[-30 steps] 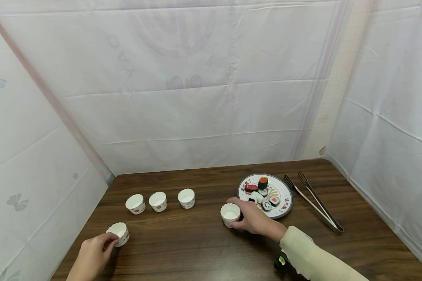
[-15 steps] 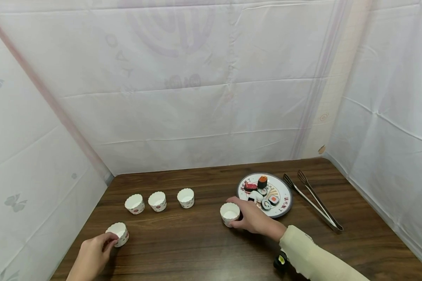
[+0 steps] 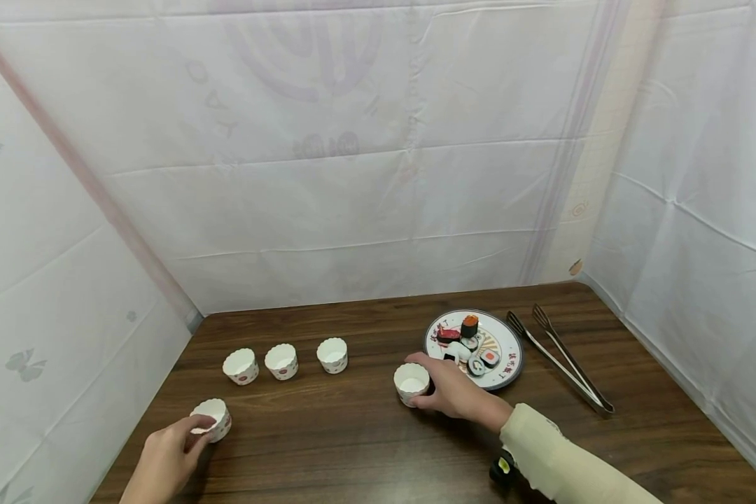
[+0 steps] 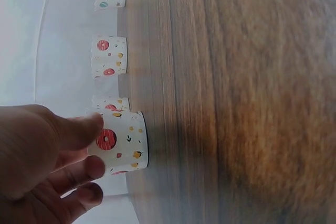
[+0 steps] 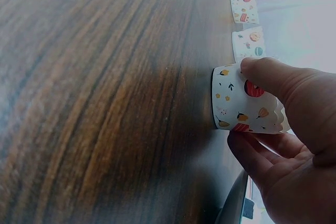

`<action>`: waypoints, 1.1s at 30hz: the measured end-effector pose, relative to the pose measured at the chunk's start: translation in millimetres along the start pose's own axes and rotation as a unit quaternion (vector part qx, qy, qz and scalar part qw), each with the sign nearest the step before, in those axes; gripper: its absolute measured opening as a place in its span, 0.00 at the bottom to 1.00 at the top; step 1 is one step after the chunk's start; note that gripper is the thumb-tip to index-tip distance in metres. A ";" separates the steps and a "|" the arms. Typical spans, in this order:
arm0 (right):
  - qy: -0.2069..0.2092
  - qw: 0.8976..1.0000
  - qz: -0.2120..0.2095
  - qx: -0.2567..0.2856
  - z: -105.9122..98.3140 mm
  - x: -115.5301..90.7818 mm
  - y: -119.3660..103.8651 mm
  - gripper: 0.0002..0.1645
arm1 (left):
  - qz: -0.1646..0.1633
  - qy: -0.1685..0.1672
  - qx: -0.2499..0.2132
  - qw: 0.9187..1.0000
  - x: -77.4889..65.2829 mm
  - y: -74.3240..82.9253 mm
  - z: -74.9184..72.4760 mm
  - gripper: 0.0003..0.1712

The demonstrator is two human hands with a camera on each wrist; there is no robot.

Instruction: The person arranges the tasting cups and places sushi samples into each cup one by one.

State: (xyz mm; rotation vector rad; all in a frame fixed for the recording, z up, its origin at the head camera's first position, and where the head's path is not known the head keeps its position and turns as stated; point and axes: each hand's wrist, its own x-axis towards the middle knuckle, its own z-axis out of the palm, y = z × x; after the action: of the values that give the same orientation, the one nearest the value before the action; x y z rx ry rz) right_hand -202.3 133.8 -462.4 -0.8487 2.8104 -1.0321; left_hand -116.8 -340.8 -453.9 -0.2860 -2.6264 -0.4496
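Head cam: fwd/down on table (image 3: 327, 448); wrist cams: low, close by front cups (image 4: 131, 140), prob. sharing back cups (image 5: 245, 10).

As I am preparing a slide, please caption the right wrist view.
A right hand grips a patterned white cup; three similar cups stand beyond on the wooden table.

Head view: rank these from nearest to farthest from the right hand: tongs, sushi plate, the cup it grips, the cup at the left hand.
1. Gripped cup: between the right hand's thumb and fingers.
2. Sushi plate: just beyond that hand, slightly right.
3. Tongs: farther right, past the plate.
4. Cup at the left hand: far over on the left.
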 end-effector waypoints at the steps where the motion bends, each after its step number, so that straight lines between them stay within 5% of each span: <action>1: 0.000 1.000 0.000 -0.001 -0.2 -0.2 -0.1 0.38 | 0.001 0.006 -0.005 1.000 0.1 1.3 0.5 0.18; 8: 0.002 1.000 -0.005 -0.006 0.1 0.0 -0.2 0.38 | 0.063 0.082 -0.027 0.994 9.6 15.6 2.5 0.27; 13: 0.002 1.000 -0.004 -0.007 -0.7 -0.2 0.1 0.38 | 0.113 0.103 -0.051 0.987 25.9 33.5 6.3 0.29; 33: 0.010 1.000 -0.008 -0.014 1.5 0.5 0.1 0.39 | 0.185 0.066 -0.100 0.975 69.7 102.9 42.3 0.24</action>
State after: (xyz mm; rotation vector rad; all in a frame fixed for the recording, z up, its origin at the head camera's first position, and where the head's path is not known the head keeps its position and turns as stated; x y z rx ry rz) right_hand -202.4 132.7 -463.6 -0.8713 2.8446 -1.0116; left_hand -166.7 -221.8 -429.5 -0.7661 -2.3285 -0.5803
